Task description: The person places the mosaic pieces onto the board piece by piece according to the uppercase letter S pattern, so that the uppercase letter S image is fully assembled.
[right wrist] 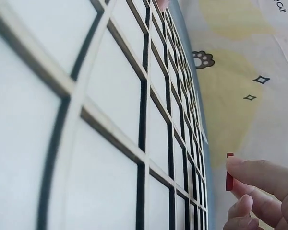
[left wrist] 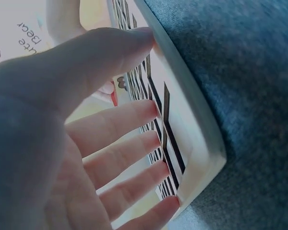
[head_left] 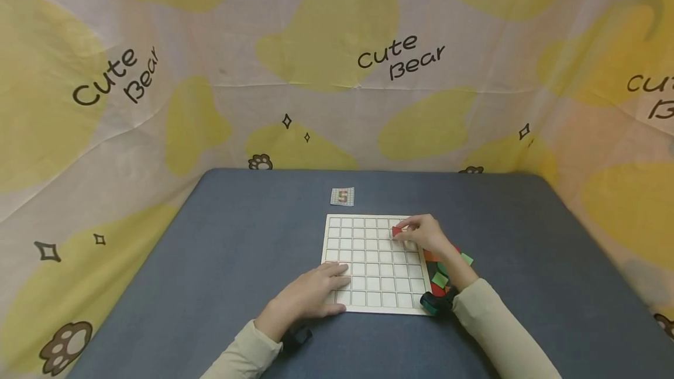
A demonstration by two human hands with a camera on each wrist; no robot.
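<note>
A white grid board (head_left: 372,262) with raised square cells lies on the table. My right hand (head_left: 425,233) pinches a small red square tile (head_left: 396,231) between thumb and fingertips, over the board's far right part. In the right wrist view the red tile (right wrist: 229,171) is seen edge-on, held above the grid. My left hand (head_left: 312,291) rests on the board's near left edge, its fingers spread. The left wrist view shows the fingertips of this hand (left wrist: 120,158) touching the grid cells, with the thumb (left wrist: 134,45) on the rim.
Several red, green and orange tiles (head_left: 440,280) lie beside the board's right edge, partly hidden under the right forearm. A small card (head_left: 342,196) with a coloured pattern on a grid lies beyond the board. A printed cloth (head_left: 326,34) hangs behind the blue-grey table (head_left: 253,221).
</note>
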